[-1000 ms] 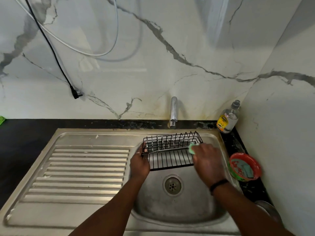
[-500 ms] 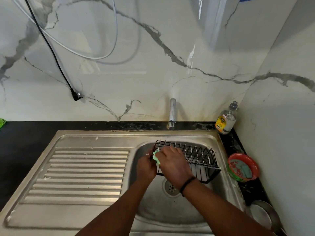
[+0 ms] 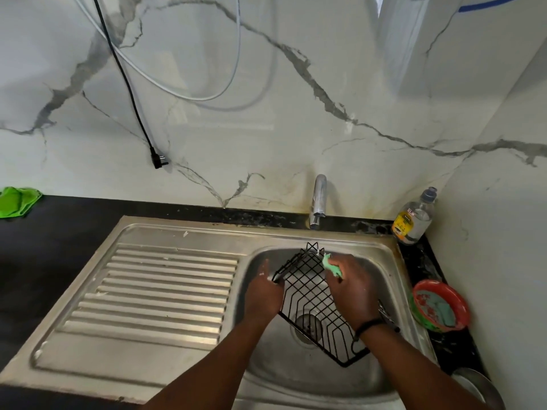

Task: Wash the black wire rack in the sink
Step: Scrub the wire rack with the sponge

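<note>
The black wire rack (image 3: 310,303) is held tilted over the steel sink basin (image 3: 266,365), one corner pointing at the tap and another low near the front right. My left hand (image 3: 263,294) grips its left edge. My right hand (image 3: 352,288) presses a green sponge (image 3: 333,266) against the rack's upper right side. The drain (image 3: 307,324) shows through the wires. My right wrist hides part of the rack's right edge.
The tap (image 3: 318,199) stands behind the basin, with no water visible. A soap bottle (image 3: 413,218) sits in the back right corner. A red bowl (image 3: 441,306) rests on the right counter. The ribbed drainboard (image 3: 159,291) lies left; a green cloth (image 3: 16,201) sits far left.
The rack has been turned from lying across the basin to a diagonal tilt. My right hand with the sponge moved from the rack's left end to its upper right side.
</note>
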